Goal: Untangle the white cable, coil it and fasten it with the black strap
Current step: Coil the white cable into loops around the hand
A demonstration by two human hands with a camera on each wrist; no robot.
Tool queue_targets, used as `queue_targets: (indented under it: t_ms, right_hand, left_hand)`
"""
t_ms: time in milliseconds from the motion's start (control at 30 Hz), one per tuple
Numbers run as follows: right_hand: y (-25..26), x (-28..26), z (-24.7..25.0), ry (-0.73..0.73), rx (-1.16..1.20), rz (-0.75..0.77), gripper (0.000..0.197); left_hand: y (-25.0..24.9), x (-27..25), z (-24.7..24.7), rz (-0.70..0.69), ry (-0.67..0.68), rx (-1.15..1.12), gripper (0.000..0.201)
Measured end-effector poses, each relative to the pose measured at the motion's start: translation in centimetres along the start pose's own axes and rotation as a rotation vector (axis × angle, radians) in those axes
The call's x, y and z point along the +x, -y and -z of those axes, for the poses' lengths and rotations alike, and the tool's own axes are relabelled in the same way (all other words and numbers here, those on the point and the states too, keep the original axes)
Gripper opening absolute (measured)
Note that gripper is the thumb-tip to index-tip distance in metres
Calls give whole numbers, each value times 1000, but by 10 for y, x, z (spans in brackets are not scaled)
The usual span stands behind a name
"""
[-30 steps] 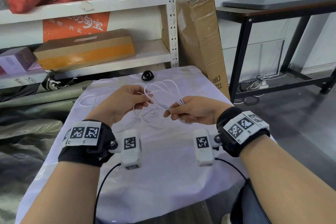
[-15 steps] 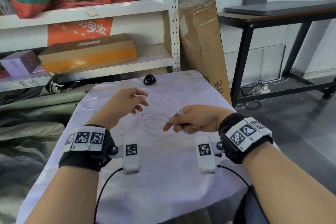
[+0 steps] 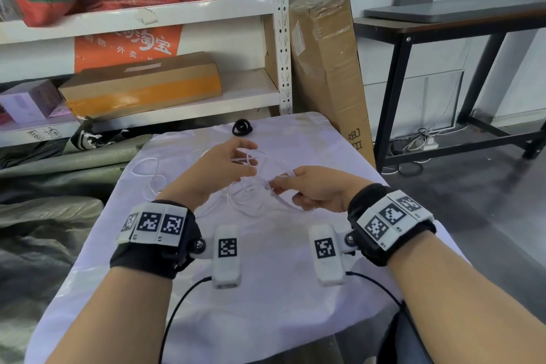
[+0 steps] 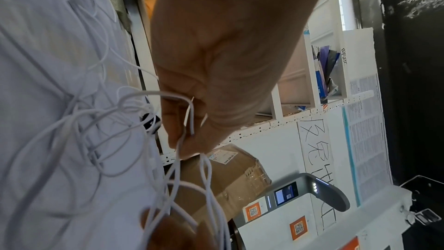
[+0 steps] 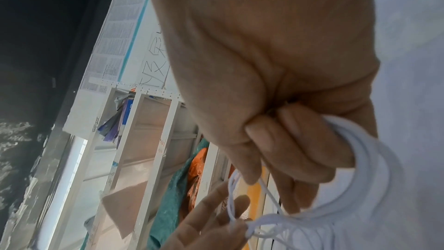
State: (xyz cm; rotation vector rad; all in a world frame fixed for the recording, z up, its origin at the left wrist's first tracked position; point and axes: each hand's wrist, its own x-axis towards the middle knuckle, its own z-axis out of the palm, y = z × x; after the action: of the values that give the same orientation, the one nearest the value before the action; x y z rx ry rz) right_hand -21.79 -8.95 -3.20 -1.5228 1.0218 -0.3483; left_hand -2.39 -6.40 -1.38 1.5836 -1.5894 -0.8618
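A thin white cable (image 3: 245, 198) lies in tangled loops on the white cloth of the table (image 3: 266, 289), with one loose loop trailing left (image 3: 147, 174). My left hand (image 3: 233, 162) pinches strands of the cable (image 4: 190, 121) between thumb and fingers, just above the cloth. My right hand (image 3: 298, 189) grips a bundle of several loops (image 5: 355, 159) in its curled fingers, close to the left hand. The black strap (image 3: 241, 127) sits curled at the far edge of the table, beyond both hands.
White shelves (image 3: 177, 12) with cardboard boxes (image 3: 141, 86) stand behind the table. A tall taped carton (image 3: 325, 68) leans at the table's far right corner. A black-framed desk (image 3: 443, 26) stands to the right, grey-green sheeting (image 3: 44, 230) lies on the left.
Both hands have lowered toward the cloth with the cable. The raised loops between them have dropped and the left hand has re-pinched strands farther out.
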Motion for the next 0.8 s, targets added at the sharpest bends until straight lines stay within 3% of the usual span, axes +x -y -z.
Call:
queue_targets:
  t_ms: [100,233,300,367,467,533,600,667,733,800]
  right_hand:
    - [0,3,9,-16,245,-3,28]
    - [3,2,25,314,924,143,32]
    - [2,4,36,476,1238,238,28]
    - [1,5,42,504,1454,329,21]
    - [1,8,44,211,1603,427,20]
    - [1,12,45,-11,1645,457,24]
    - [-2,13,53,-200,1659,485,42]
    - [-5,11,62,-389,1650,481,50]
    - [-4,5,63,-580,1616,459,37]
    - [-1,0,62,-749,1543,428,31]
  left_hand:
    - [5,1,2,-52,-52,-46,36]
    - [11,2,7,-98,-118,-81,24]
    - [14,3,9,-91,-138,13,19]
    - [14,5,8,-93,-165,196,14]
    - [12,11,0,-110,-185,410,17]
    - [13,12,-1,-113,-156,549,29]
    - [19,11,4,-89,-118,634,43]
    - [27,10,9,-66,-90,646,41]
    - [30,10,11,-45,-66,640,33]
    - [29,10,13,7,-90,468,25]
